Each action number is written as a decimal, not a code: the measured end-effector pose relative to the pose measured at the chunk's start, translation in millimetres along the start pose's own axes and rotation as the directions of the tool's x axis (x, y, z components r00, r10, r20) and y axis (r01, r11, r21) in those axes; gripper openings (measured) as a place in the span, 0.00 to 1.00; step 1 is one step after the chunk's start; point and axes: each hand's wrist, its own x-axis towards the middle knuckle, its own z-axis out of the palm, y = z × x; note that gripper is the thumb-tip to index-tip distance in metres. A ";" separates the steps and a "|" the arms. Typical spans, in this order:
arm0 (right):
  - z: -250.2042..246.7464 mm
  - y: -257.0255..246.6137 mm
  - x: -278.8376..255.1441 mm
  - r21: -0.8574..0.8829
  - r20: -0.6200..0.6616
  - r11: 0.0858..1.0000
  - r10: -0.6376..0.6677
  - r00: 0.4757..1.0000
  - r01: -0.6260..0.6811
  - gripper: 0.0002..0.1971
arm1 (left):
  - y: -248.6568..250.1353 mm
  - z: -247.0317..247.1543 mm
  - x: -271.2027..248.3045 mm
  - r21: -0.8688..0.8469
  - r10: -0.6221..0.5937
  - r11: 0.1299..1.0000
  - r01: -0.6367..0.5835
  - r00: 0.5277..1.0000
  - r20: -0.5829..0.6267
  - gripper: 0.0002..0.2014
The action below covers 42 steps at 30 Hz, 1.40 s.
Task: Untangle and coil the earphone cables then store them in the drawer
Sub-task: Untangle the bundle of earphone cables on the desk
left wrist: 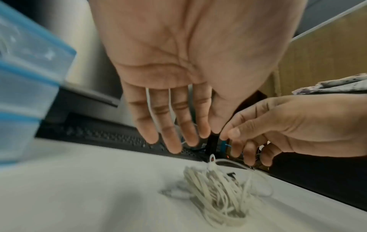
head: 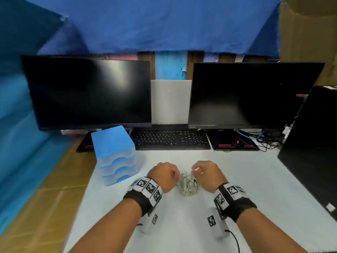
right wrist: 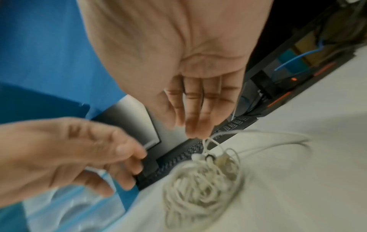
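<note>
Cable wad point(head: 188, 186) sat on the surface point(head: 255, 176) right between both hands, right hand point(head: 207, 175) pinching a strand lifted off its top, left hand point(head: 164, 177) just beside it, fingers straight and empty, drawers point(head: 116, 156) off left.

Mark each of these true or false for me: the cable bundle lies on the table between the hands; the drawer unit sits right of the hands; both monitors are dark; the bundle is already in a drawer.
1. The earphone cable bundle lies on the table between the hands. True.
2. The drawer unit sits right of the hands. False: it stands left of the left hand.
3. Both monitors are dark. True.
4. The bundle is in a drawer. False: it lies on the table; the right hand pinches a strand.
</note>
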 end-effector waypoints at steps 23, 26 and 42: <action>-24.2 14.6 -0.1 0.356 -0.075 0.927 -0.096 0.993 0.117 0.23 | 3.9 -13.4 19.4 -0.843 -0.119 0.536 0.054 0.993 -0.012 0.14; -32.0 8.5 -5.1 0.557 0.047 0.827 -0.125 0.991 0.078 0.22 | 13.0 -19.7 17.6 -0.866 -0.100 0.499 0.022 0.995 -0.032 0.20; -21.9 28.7 3.1 0.330 -0.050 0.895 -0.302 0.952 0.301 0.29 | 21.0 11.2 19.9 -0.930 -0.117 0.366 0.036 0.993 -0.007 0.15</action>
